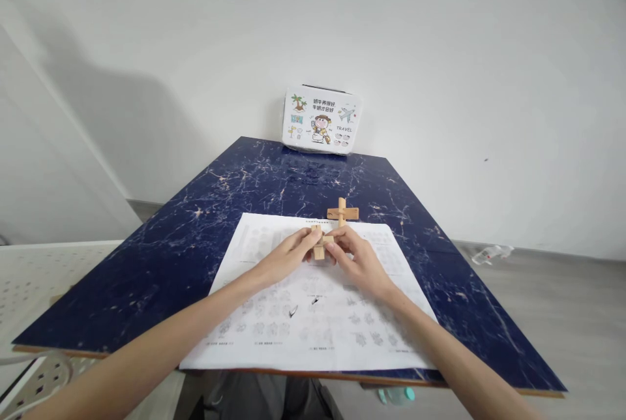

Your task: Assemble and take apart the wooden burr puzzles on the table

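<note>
Several short wooden pieces joined crosswise, like part of a wooden burr puzzle (319,252), are held between both hands over the paper sheet (274,358). My left hand (292,249) grips them from the left, its thumb pressed on top. From the right, my right hand (358,255) pinches the same pieces with thumb and fingers; some fingertips are hidden beneath. Just beyond my right hand, two more wooden sticks (342,211) lie crossed at the sheet's far edge. The sheet carries rows of small printed diagrams and has two small tears.
The sheet lies on a dark blue marble-patterned table (195,244). A white case (321,119) with cartoon prints stands at the far edge against the wall. A perforated white surface (44,270) is at left. On the floor are a clear plastic wrapper (491,254) and a bottle (397,396).
</note>
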Available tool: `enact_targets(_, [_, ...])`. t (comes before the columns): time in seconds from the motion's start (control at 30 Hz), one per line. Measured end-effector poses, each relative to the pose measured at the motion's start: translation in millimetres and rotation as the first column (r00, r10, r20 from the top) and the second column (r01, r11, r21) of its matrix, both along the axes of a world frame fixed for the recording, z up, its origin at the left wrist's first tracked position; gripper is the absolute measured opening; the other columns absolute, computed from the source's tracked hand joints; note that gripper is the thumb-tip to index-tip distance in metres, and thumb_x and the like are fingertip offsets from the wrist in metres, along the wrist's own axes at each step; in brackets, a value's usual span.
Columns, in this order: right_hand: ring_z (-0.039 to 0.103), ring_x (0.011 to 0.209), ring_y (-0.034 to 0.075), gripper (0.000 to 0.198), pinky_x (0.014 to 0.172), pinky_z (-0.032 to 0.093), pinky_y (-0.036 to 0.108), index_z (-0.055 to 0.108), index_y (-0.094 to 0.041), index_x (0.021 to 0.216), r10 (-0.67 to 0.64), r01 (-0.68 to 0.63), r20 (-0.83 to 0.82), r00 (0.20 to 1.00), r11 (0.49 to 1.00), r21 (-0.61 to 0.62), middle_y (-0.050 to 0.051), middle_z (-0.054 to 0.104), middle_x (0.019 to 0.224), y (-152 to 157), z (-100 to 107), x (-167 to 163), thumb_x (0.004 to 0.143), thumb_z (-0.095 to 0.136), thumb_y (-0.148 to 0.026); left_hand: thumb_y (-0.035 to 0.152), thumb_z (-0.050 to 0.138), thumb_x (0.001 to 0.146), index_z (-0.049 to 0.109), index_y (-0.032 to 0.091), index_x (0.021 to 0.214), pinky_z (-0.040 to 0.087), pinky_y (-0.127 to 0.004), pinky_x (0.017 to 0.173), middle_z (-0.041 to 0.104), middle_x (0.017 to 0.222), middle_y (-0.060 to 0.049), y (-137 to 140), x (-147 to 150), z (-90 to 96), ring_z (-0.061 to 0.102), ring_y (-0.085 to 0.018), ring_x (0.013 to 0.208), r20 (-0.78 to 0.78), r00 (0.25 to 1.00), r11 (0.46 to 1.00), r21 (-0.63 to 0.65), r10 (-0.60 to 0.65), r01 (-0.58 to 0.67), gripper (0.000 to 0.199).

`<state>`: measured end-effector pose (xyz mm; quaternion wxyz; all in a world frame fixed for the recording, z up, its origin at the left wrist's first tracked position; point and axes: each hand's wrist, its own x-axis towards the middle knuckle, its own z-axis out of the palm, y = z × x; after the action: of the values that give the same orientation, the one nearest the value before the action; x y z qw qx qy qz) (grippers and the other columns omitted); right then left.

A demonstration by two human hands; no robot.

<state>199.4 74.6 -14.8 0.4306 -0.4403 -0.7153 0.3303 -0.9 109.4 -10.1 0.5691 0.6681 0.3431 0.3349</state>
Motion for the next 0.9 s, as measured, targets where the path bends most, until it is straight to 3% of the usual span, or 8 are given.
enact_targets(0.17, [0.062, 0.074, 0.018, 0.019, 0.069, 0.047, 0.030, 0.056, -0.022, 0.106, 0.022, -0.019, -0.060, 0.998, 0.999, 0.037, 0.002, 0.066, 0.083, -2, -1, -1, 0.104, 0.055, -0.041, 0.061, 0.043, 0.103, 0.064, 0.020, 0.103, 0.048, -0.036, 0.087, 0.064, 0.095, -0.004, -4, -2, 5.8, 0.060, -0.021, 0.091, -0.080, 0.997, 0.995, 0.099, 0.011, -0.003, 0.046])
enact_targets(0.43, [0.065, 0.075, 0.020, 0.013, 0.069, 0.047, 0.031, 0.054, -0.023, 0.103, -0.024, 0.018, 0.040, 0.999, 0.988, 0.154, 0.004, 0.069, 0.086, -4, -2, -1, 0.104, 0.054, -0.037, 0.058, 0.046, 0.103, 0.063, 0.021, 0.114, 0.050, -0.038, 0.089, 0.066, 0.106, -0.006, -4, -2, 6.4, 0.061, -0.024, 0.103, -0.033, 0.999, 0.995, 0.096, 0.028, -0.024, 0.043])
enact_targets(0.63, [0.061, 0.066, 0.020, 0.014, 0.064, 0.044, 0.030, 0.050, -0.023, 0.104, -0.098, 0.059, 0.172, 0.980, 0.974, 0.218, 0.003, 0.067, 0.080, -3, -8, 1, 0.103, 0.050, -0.037, 0.057, 0.043, 0.105, 0.061, 0.023, 0.122, 0.046, -0.041, 0.103, 0.064, 0.120, -0.007, -5, -4, 1.5, 0.057, -0.025, 0.116, -0.016, 1.000, 0.991, 0.134, 0.007, -0.005, 0.042])
enact_targets(0.73, [0.059, 0.065, 0.019, 0.017, 0.063, 0.042, 0.029, 0.050, -0.023, 0.100, -0.108, 0.080, 0.148, 0.983, 0.980, 0.181, 0.002, 0.065, 0.079, -4, -3, -1, 0.103, 0.049, -0.040, 0.054, 0.043, 0.107, 0.057, 0.024, 0.127, 0.044, -0.040, 0.106, 0.063, 0.125, -0.007, -4, -4, 0.7, 0.057, -0.024, 0.119, -0.004, 1.000, 0.989, 0.145, -0.010, 0.011, 0.039])
enact_targets(0.9, [0.049, 0.057, 0.017, 0.032, 0.059, 0.037, 0.028, 0.048, -0.025, 0.085, -0.144, 0.145, 0.074, 0.987, 0.989, -0.007, -0.004, 0.053, 0.063, -6, 5, -5, 0.106, 0.040, -0.048, 0.050, 0.054, 0.103, 0.050, 0.025, 0.131, 0.047, -0.041, 0.102, 0.063, 0.124, -0.007, -5, -2, 1.2, 0.060, -0.025, 0.118, 0.065, 0.996, 0.989, 0.136, -0.063, 0.054, 0.037])
